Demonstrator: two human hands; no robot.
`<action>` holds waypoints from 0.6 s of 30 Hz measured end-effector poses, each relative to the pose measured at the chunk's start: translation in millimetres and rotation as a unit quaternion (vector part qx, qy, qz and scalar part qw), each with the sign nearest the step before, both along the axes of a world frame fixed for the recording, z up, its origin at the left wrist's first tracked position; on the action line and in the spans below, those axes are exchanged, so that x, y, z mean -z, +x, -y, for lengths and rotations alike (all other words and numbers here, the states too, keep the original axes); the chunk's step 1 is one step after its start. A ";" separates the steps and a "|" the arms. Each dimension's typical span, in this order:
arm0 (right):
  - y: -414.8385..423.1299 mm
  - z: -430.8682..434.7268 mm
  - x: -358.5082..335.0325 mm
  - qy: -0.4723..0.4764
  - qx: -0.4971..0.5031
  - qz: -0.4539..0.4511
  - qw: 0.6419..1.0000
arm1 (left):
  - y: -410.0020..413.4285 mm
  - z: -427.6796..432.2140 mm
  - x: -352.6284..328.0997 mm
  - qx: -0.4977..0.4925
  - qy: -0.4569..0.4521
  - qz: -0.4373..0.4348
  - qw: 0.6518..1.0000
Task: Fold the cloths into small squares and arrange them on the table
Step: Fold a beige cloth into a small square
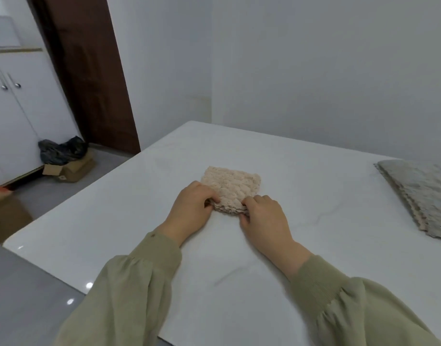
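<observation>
Pink cloth [231,187]: folded to a small, near-square pad, flat at mid table [301,258], layered open edge toward the wearer, no marked long axis. Soft, light, textured weave; likely limp, non-slip, best taken at near corners. Left hand [189,208]: grip pinched on near-left corner. Right hand [265,216]: grip pinched on near-right corner. Grey cloths [421,193]: stacked at right table edge, well apart.

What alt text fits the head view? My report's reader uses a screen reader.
Two hands, left and right, pinch the near edge of a folded pink cloth on a white table. A stack of grey cloths lies at the table's right edge.
</observation>
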State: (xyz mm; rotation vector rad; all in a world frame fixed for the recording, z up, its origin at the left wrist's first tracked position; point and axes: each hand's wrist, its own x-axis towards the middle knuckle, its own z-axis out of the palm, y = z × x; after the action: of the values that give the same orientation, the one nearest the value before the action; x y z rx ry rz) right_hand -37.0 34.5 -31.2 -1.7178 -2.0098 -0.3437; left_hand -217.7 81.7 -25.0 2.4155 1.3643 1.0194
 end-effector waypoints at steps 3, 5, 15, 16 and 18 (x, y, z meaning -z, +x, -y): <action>-32.3 -29.9 0.0 0.002 -0.009 0.002 1.000 | -30.4 -20.8 0.6 -0.035 0.000 0.009 0.999; -48.3 -42.8 -1.3 -0.002 -0.013 0.004 1.000 | -44.2 -31.1 0.4 -0.050 0.002 0.009 0.999; -127.0 -105.4 1.1 0.017 -0.062 -0.007 0.998 | -122.5 -87.7 -2.3 -0.153 -0.001 -0.019 0.988; -132.8 -111.3 2.4 0.022 -0.066 -0.010 0.998 | -127.2 -92.4 -2.0 -0.161 0.000 -0.021 0.987; -141.5 -121.5 3.5 0.028 -0.070 -0.017 0.997 | -134.0 -101.8 -1.1 -0.171 0.004 -0.024 0.985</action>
State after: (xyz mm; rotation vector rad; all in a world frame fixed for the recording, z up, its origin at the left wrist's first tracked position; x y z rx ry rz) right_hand -178.5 156.1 -34.7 -1.5296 -2.0618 -0.3193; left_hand -351.8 183.5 -24.0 2.2705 1.8404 1.0443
